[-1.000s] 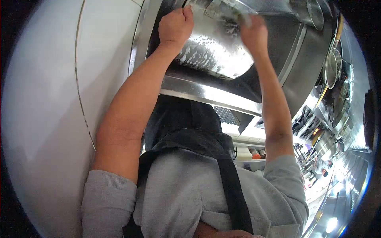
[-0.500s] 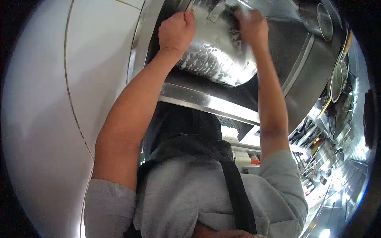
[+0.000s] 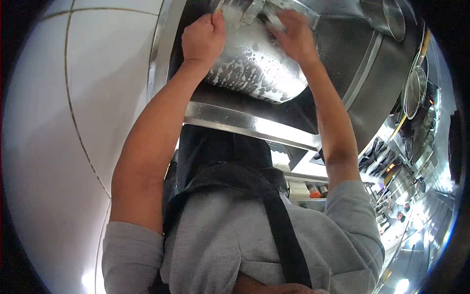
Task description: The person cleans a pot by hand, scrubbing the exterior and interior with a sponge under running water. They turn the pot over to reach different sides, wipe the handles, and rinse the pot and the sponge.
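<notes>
A large metal pot (image 3: 249,59) lies tilted on its side in the steel sink, its wall streaked with white suds and drops. My left hand (image 3: 204,39) is closed at the pot's left edge, thumb pointing up along the rim. Between my hands a metal handle bracket (image 3: 253,12) sticks out from the pot's wall. My right hand (image 3: 296,38) is against the pot's upper right side, fingers curled over something pale and blurred that I cannot make out. Below the pot runs the sink's front edge (image 3: 245,122).
White wall tiles (image 3: 107,63) rise close along the left. A metal strainer (image 3: 391,19) stands at the upper right, and a round mesh sieve (image 3: 415,93) hangs beyond the sink's right side. Farther right are shelves with cookware (image 3: 404,186), with small containers (image 3: 313,190) below the sink.
My right hand has shifted left and down across the pot's side. My left hand stays at the pot's edge; the whole view has swung slightly.
</notes>
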{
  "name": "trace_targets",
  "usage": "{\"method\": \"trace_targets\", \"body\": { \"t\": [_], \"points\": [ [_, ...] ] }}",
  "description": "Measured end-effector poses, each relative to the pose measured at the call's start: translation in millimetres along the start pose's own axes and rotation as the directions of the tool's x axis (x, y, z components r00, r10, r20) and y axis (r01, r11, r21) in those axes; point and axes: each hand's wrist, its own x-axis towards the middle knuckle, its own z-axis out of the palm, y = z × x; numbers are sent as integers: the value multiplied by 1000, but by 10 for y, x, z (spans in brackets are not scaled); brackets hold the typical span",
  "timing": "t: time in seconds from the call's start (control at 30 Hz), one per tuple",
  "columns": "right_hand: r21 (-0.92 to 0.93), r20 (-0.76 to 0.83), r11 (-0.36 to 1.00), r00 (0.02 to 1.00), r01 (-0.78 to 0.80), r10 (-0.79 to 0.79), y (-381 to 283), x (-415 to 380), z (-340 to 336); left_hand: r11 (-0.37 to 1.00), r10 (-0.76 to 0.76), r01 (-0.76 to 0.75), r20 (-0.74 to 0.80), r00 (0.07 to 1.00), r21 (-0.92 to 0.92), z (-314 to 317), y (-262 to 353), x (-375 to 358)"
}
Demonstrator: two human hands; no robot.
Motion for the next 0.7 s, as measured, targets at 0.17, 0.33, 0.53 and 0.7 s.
{"method": "trace_targets", "body": {
  "t": [0.17,0.33,0.53,0.7],
  "points": [
    [-203,-29,920,941,-335,336,188,-621,-431,997,-72,71,30,997,17,16,19,25],
    [-326,625,889,632,-323,459,605,1099,548,999,-29,30,38,999,-25,-54,86,44],
    [-85,-134,986,982,-143,131,-1091,-666,233,990,-98,107,98,990,-93,-47,45,3],
    [-152,-204,970,967,-187,155,-541,-230,126,998,0,4,61,998,-58,-37,35,3]
  ]
}}
